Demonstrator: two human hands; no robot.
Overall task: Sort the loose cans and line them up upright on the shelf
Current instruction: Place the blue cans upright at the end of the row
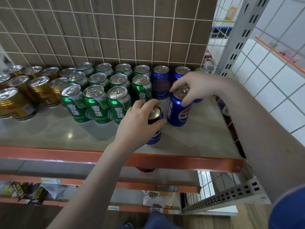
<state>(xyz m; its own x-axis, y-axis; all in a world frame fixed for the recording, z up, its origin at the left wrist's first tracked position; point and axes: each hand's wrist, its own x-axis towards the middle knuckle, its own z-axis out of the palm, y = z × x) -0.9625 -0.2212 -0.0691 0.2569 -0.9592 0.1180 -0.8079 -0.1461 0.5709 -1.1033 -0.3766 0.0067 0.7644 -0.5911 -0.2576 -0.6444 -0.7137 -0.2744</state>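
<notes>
The left hand (pixel 140 119) curls round the top of an upright blue can (pixel 155 126) near the front of the shelf (pixel 49 134); just behind it the right hand (pixel 196 88) pinches the rim of a second blue can (pixel 179 109), also upright; behind stand more blue cans (pixel 160 83), with rows of green cans (pixel 97 104) and gold cans (pixel 14 103) to their left.
</notes>
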